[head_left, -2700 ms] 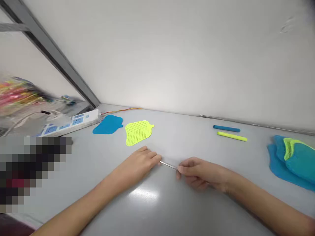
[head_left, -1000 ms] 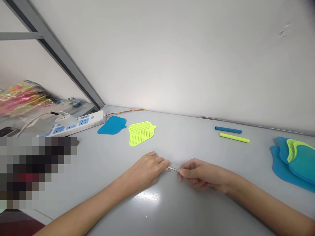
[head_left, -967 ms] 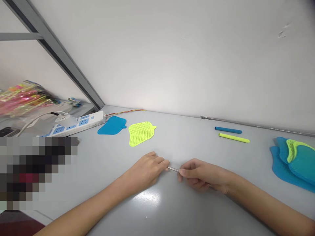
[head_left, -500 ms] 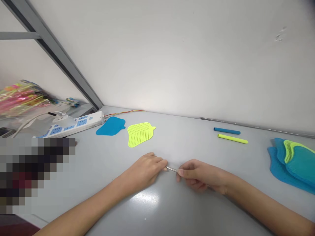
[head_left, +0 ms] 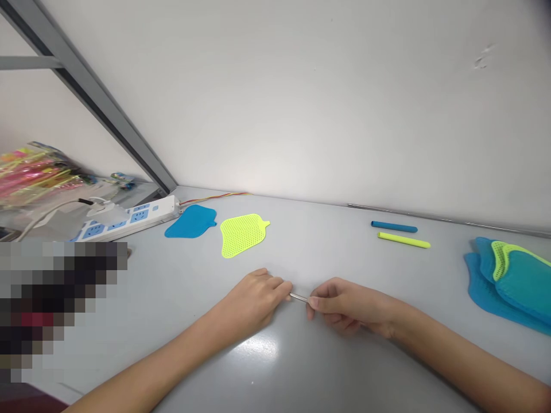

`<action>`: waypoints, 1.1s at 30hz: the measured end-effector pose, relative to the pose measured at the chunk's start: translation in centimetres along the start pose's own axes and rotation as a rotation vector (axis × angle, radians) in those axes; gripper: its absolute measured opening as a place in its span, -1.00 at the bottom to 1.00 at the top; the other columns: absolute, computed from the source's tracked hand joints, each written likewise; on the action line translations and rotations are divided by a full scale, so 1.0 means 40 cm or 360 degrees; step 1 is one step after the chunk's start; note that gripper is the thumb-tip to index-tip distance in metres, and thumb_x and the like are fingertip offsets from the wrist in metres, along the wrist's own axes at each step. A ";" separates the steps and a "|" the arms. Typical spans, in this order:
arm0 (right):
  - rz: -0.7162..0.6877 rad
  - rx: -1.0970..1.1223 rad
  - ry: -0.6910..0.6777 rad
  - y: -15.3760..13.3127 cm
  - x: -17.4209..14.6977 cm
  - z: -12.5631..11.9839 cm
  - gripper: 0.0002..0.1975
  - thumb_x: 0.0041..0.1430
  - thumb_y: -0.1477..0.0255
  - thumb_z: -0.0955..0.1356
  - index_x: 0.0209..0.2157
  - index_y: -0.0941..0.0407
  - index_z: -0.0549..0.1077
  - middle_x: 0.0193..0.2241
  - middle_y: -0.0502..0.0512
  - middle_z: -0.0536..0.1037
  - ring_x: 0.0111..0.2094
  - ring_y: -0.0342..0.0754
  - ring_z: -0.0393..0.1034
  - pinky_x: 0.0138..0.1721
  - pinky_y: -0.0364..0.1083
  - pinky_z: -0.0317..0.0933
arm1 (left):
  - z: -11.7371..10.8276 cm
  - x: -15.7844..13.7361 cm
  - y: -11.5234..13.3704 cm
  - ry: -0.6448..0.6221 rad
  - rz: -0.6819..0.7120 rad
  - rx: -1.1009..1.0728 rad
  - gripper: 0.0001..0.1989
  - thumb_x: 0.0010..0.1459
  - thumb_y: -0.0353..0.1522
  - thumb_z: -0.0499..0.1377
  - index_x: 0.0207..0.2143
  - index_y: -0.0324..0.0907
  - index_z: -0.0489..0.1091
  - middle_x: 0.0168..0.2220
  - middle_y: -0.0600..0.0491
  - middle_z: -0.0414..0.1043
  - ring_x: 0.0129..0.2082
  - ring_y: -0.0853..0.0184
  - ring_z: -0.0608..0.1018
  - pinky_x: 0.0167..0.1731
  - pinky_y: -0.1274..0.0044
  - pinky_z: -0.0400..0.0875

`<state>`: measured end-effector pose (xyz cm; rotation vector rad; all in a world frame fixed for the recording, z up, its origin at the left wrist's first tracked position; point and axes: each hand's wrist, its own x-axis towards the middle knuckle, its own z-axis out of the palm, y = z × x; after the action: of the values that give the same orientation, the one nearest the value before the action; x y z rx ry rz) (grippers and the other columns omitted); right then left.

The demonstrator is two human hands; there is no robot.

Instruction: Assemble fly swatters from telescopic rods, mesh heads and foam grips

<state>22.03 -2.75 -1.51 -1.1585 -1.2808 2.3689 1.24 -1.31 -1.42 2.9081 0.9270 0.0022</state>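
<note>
Metal rod: it spans the small gap between my two hands, low over the desk (head_left: 331,246), with a short shiny length (head_left: 298,297) showing; its ends are hidden in my grip.
Left hand (head_left: 260,295): palm down, fingers closed on the rod's left part.
Right hand (head_left: 346,304): thumb and forefinger pinch its right part; my other fingers curl loosely beneath.
Line of the rod: I judge it best to hold both wrists level so that any force runs straight along the thin metal and does not bend it.
Pinch: firm at the fingertips, I think, since smooth metal could slip.
Yellow perforated piece (head_left: 244,235): flat beyond my left hand, just beside the blue flat piece (head_left: 191,222); I leave both room.
Blue tube (head_left: 394,226) and yellow tube (head_left: 403,241): side by side, beyond my right hand.
Stack of flat pieces (head_left: 520,287): far right, well apart from my fingers.
</note>
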 end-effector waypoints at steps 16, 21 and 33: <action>0.0015 -0.0033 0.0033 0.000 0.001 0.004 -0.71 -0.01 0.22 0.26 -0.47 0.19 0.35 -0.68 -0.12 0.03 -0.68 -0.32 -0.18 -0.68 -0.24 -0.27 | 0.005 0.002 0.010 0.0016 0.0022 0.0000 -0.84 0.09 -0.51 -0.11 -0.52 -0.20 0.14 -0.60 0.11 0.24 -0.60 0.41 0.23 -0.49 0.53 0.11; 0.0007 -0.0016 0.0025 -0.002 0.003 0.004 -0.72 0.00 0.23 0.26 -0.47 0.19 0.35 -0.67 -0.12 0.02 -0.68 -0.32 -0.19 -0.68 -0.25 -0.27 | 0.003 0.005 0.006 -0.0032 0.0006 -0.0068 -0.85 0.07 -0.53 -0.10 -0.51 -0.20 0.14 -0.58 0.12 0.25 -0.59 0.42 0.23 -0.49 0.55 0.10; -0.0060 -0.0013 0.0017 -0.011 0.001 0.007 -0.73 0.03 0.25 0.23 -0.45 0.18 0.35 -0.66 -0.12 0.01 -0.67 -0.32 -0.18 -0.68 -0.24 -0.26 | -0.031 0.006 -0.020 -0.0136 -0.0130 -0.0487 -0.69 0.20 -0.30 -0.20 -0.41 -0.18 0.27 -0.54 0.12 0.28 -0.47 0.41 0.32 -0.45 0.57 0.12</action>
<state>21.73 -2.62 -1.11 -1.1378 -1.2983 2.3295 0.95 -0.40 -0.27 2.5687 0.9380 0.0129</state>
